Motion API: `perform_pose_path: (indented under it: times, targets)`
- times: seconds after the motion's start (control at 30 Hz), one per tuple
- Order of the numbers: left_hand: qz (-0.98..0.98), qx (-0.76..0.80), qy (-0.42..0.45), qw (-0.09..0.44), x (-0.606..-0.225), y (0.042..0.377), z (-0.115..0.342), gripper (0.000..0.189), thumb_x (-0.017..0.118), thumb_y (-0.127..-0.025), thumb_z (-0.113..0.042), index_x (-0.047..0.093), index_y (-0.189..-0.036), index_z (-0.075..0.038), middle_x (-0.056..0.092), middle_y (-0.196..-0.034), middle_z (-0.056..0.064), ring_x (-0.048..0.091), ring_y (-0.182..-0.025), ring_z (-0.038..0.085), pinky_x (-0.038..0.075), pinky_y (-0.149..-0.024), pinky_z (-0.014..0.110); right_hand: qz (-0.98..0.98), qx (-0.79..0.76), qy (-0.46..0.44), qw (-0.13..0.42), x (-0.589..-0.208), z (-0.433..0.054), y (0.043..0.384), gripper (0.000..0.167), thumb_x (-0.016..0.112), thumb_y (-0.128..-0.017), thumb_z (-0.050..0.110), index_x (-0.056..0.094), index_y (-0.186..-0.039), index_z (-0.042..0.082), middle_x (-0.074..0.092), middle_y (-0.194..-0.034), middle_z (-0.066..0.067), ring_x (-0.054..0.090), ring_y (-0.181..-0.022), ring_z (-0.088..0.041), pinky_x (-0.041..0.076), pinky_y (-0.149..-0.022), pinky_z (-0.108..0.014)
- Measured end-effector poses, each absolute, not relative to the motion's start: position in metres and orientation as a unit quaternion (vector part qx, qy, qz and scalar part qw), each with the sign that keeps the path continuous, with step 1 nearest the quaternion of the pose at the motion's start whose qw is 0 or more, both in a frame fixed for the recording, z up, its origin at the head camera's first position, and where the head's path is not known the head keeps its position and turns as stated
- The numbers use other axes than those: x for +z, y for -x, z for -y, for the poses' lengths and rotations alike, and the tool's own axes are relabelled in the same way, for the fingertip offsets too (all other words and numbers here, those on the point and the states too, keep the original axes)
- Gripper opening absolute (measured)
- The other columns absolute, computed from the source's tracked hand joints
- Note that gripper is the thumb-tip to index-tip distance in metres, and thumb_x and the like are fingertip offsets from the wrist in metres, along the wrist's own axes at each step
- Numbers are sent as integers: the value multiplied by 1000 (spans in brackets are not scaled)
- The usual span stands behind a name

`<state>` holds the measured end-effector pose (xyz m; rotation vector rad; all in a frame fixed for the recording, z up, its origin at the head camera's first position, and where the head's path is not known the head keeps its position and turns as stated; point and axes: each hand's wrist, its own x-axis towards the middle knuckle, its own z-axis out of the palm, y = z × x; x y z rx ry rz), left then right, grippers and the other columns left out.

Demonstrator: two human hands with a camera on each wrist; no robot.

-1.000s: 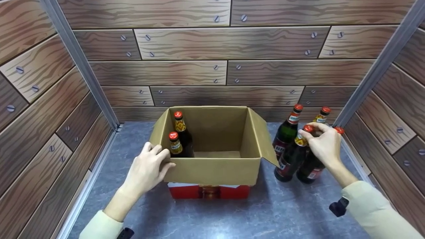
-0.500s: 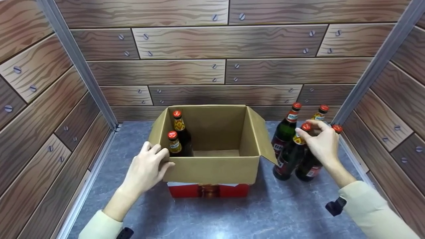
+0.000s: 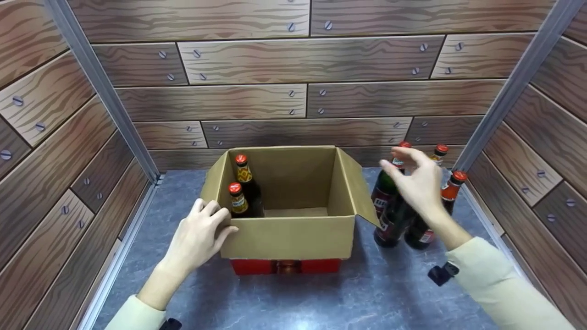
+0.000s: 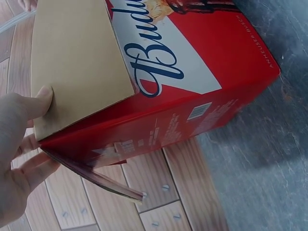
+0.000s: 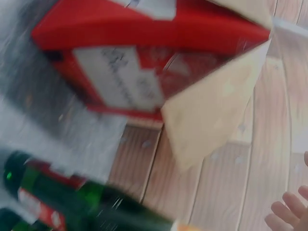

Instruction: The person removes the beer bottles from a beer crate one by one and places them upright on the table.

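Note:
An open cardboard box (image 3: 289, 236), red and Budweiser-printed outside in the left wrist view, stands in the middle. Two beer bottles with red caps, a rear bottle (image 3: 247, 183) and a front bottle (image 3: 239, 201), stand upright along its left side. My left hand (image 3: 197, 236) grips the box's front-left corner, thumb (image 4: 42, 101) on the front flap and fingers against the side flap. My right hand (image 3: 419, 183) is raised in front of a cluster of several upright bottles, fingers spread from the thumb and holding nothing. It covers the neck of the nearest bottle (image 3: 390, 229).
The box's right flap (image 3: 360, 190) leans outward, close to the bottles. A red-capped bottle (image 3: 451, 190) stands at the cluster's right. Wood-patterned walls (image 3: 293, 101) enclose the grey marbled table (image 3: 302, 298) at the back and both sides.
My right hand has let go of the near bottle's red cap, moved left and up, and spread its fingers. My left hand keeps its grip on the box; the view has shifted slightly.

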<state>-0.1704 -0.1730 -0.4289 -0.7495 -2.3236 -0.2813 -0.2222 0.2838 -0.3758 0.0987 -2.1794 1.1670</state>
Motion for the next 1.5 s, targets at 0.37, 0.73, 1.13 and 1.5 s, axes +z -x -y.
perform_pose_path:
  times: [0.37,0.73,1.13,1.5]
  targets:
    - [889,-130,295,326,-428,167,175,25,89,-82,-28,69,-91,-16,62,-92,2,51,-82,20,51,-56,32,806,540,-113,215,-364,-201,215,32,86,-86,8,77,-116,1,79,-110,-18,75,-97,-10,62,-89,-24]
    - [881,-139,304,334,-431,165,179,22,89,-83,-24,72,-94,-17,61,-89,0,51,-81,19,49,-55,30,762,613,-179,113,-378,-125,213,33,82,-88,5,74,-119,-1,78,-113,-20,76,-108,-35,63,-93,-31]
    - [880,-141,301,339,-432,167,177,25,90,-82,-25,71,-95,-16,57,-87,2,51,-81,21,50,-56,33,761,615,-198,57,-398,-60,225,34,83,-88,11,75,-119,-1,78,-112,-21,78,-105,-35,64,-89,-29]
    - [879,-140,300,344,-433,167,178,26,90,-81,-24,70,-94,-15,55,-86,4,50,-81,22,50,-55,33,790,573,-217,23,-398,-30,247,40,86,-86,15,74,-120,-1,79,-110,-17,79,-98,-25,63,-87,-28]
